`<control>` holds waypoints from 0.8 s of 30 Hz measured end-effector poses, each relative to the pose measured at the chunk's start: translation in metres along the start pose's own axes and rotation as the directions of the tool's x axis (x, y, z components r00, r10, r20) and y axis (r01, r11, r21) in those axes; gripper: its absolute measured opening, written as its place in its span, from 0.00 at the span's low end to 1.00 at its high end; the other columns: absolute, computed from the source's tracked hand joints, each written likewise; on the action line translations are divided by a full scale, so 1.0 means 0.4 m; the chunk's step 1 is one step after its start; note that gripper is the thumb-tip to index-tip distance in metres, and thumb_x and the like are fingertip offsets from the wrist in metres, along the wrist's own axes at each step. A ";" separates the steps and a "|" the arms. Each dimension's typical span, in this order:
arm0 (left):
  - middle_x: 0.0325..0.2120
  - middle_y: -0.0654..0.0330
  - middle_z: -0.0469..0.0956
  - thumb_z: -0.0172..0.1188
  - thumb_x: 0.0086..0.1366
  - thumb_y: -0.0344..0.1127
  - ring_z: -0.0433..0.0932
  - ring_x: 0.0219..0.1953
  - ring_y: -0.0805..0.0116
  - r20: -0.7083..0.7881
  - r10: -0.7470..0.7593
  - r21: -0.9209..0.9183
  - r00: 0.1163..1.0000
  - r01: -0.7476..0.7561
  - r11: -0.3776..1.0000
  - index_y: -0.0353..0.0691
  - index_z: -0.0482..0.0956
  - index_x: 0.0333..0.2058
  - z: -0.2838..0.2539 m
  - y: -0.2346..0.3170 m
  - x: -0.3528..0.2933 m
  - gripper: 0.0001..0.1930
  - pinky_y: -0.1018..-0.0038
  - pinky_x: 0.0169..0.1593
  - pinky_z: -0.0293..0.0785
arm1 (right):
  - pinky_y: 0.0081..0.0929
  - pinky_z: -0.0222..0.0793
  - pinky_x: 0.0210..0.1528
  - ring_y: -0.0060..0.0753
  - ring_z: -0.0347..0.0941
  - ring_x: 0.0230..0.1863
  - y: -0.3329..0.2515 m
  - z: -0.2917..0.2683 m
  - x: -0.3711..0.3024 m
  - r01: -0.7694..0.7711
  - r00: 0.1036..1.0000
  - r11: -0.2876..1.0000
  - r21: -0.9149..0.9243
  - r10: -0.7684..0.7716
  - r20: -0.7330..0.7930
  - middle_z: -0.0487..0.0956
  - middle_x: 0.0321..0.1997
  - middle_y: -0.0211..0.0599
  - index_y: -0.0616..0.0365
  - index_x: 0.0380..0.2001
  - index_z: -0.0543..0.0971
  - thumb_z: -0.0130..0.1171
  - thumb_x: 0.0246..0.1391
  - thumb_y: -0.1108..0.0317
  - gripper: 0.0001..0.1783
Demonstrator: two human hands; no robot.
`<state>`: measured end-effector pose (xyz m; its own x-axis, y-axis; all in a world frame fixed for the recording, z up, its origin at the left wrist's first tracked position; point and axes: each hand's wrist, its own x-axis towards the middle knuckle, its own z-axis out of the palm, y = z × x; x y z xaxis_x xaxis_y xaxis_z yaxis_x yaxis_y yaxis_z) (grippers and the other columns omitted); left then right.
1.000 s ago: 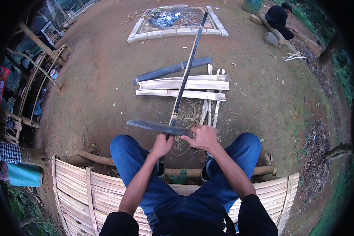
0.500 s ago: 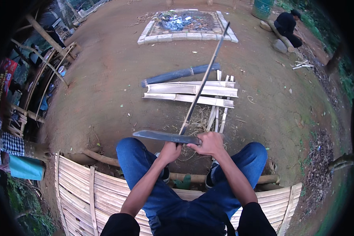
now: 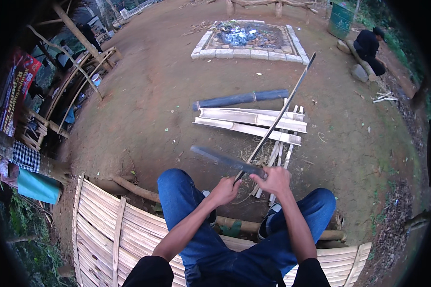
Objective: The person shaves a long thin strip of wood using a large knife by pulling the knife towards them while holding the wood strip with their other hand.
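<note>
Between my knees, my left hand point(image 3: 224, 192) is closed around the near end of a long, thin bamboo strip point(image 3: 277, 120), which slants away to the far right. My right hand point(image 3: 276, 180) grips the handle of a machete point(image 3: 220, 158). Its dark blade points left and lies across the strip just beyond my left hand, slightly blurred. Whether the edge touches the strip I cannot tell. Past my hands, split bamboo halves point(image 3: 254, 119) and a dark bamboo pole point(image 3: 244, 99) lie on the ground, with thin bamboo strips point(image 3: 289, 155) under them.
I sit on a bamboo slat bench point(image 3: 143, 234). A brick-edged fire pit point(image 3: 249, 54) with ash lies ahead. At the far right, a person point(image 3: 368, 48) sits on a log near a green drum point(image 3: 340, 20). Fibrous shavings point(image 3: 246, 153) litter the ground. A bamboo structure point(image 3: 76, 81) stands left.
The strip's far end has swung lower in view, and the machete blade has tilted, its tip now higher than its handle. The whole scene has shifted right and down as the view turned.
</note>
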<state>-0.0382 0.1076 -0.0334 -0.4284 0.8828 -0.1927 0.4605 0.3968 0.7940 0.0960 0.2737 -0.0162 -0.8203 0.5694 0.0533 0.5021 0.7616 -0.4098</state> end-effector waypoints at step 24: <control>0.12 0.43 0.67 0.48 0.70 0.38 0.69 0.16 0.43 -0.009 0.132 -0.013 0.991 -0.132 0.991 0.30 0.70 0.33 0.030 0.000 -0.027 0.14 0.57 0.23 0.63 | 0.46 0.72 0.32 0.56 0.77 0.24 0.161 -0.014 0.071 -0.333 0.825 0.868 0.368 0.457 -0.333 0.75 0.15 0.54 0.64 0.24 0.82 0.53 0.51 0.34 0.36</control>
<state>-0.0243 0.1011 -0.0381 -0.3705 0.9253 -0.0808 0.5030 0.2730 0.8200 0.1064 0.3405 -0.0361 -0.3556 0.9209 0.1598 0.6083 0.3578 -0.7085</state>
